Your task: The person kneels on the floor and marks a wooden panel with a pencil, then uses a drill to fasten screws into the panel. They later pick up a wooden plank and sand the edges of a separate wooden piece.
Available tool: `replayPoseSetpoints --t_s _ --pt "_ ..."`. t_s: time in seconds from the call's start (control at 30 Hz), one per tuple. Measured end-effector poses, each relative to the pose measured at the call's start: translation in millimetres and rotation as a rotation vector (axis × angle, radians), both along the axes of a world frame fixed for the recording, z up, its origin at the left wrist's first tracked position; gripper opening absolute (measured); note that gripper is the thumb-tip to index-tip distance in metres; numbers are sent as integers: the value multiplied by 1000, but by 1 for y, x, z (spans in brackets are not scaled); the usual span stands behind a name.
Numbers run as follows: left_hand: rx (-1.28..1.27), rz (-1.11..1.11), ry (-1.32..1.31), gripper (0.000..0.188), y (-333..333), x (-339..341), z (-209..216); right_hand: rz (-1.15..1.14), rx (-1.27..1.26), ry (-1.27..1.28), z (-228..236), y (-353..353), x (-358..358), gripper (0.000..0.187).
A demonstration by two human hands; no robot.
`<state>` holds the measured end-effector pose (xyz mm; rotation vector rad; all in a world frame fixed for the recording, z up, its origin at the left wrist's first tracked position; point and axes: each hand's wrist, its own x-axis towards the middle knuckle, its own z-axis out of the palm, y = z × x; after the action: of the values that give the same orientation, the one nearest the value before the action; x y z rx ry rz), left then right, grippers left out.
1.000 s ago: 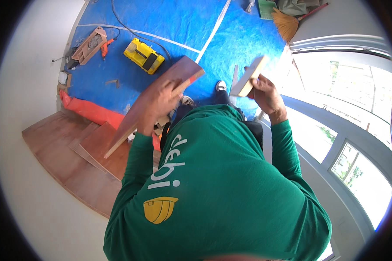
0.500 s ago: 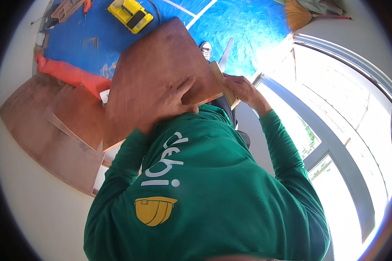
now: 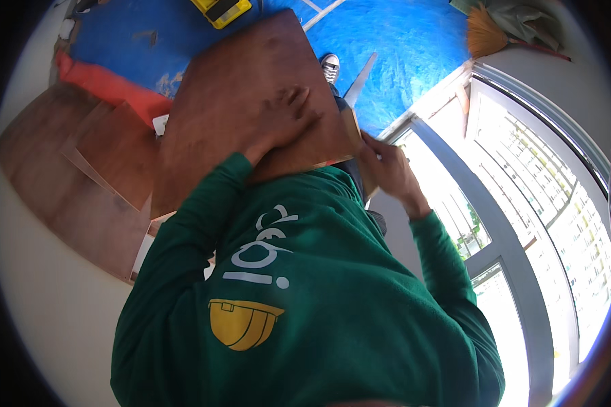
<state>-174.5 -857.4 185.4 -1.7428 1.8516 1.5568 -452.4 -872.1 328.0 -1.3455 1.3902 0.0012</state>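
A brown plywood board (image 3: 217, 95) lies slantwise before me, its near edge close to my shirt. My left hand (image 3: 285, 122) rests flat on its face with the fingers spread. At the board's right edge, my right hand (image 3: 392, 171) is closed around the light wooden handle of a handsaw (image 3: 361, 80). The saw's pale blade points away from me, past the board's right side. Part of the handle is hidden by my fingers and the board. What supports the board underneath is out of sight.
More plywood sheets (image 3: 61, 176) lean at the left beside a red cloth or sheet (image 3: 115, 91). A yellow case (image 3: 222, 10) stands on the blue floor covering (image 3: 125, 51). A broom (image 3: 485, 34) lies at the far right, near a glazed door frame (image 3: 506, 224). My shoe (image 3: 330, 66) shows beyond the board.
My left hand has slid forward over the board, away from my body. My right hand has come back a little toward me with the saw handle. The whole view has shifted slightly.
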Motion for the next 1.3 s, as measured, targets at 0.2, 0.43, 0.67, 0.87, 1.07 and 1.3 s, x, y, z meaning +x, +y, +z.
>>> replayPoseSetpoints --t_s 0.2,0.43,0.67,0.87,1.07,1.3 --pt "-13 55 8 83 -2 0 -2 -10 90 30 -176 -87 43 46" --pt "28 93 37 86 -7 4 -8 160 83 75 -75 -67 28 53" --pt "1 91 8 86 -5 0 -11 30 186 109 43 -8 7 53" --pt "-21 59 -4 80 -5 1 -5 29 86 87 -125 -73 39 47" --pt "-27 75 7 79 -1 2 -11 -13 150 129 -289 -144 77 45" --pt "0 36 -10 82 -6 0 -44 -59 86 -95 -169 -80 34 39"
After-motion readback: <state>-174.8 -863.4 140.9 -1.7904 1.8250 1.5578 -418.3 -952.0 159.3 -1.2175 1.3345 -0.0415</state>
